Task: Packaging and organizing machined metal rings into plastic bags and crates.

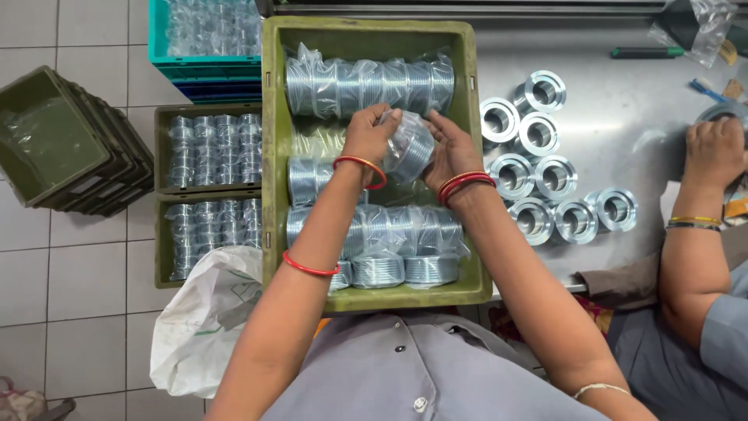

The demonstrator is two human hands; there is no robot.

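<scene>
Both my hands hold one plastic-wrapped threaded metal ring (409, 146) over the middle of an olive-green crate (274, 148). My left hand (368, 134) grips the ring's left side; my right hand (450, 148) grips its right side. The crate holds rows of the same wrapped rings: one row (366, 84) along the far end, a short row (305, 179) at the left beside my left wrist, and more rows (389, 234) at the near end. Red bangles circle both my wrists.
Several bare metal rings (538, 175) lie on the steel table (623, 117) right of the crate. Another person's hand (715, 152) rests at the right edge. On the floor: two filled olive crates (212, 148), stacked empty crates (54, 140), a teal crate (204, 35), a white sack (206, 320).
</scene>
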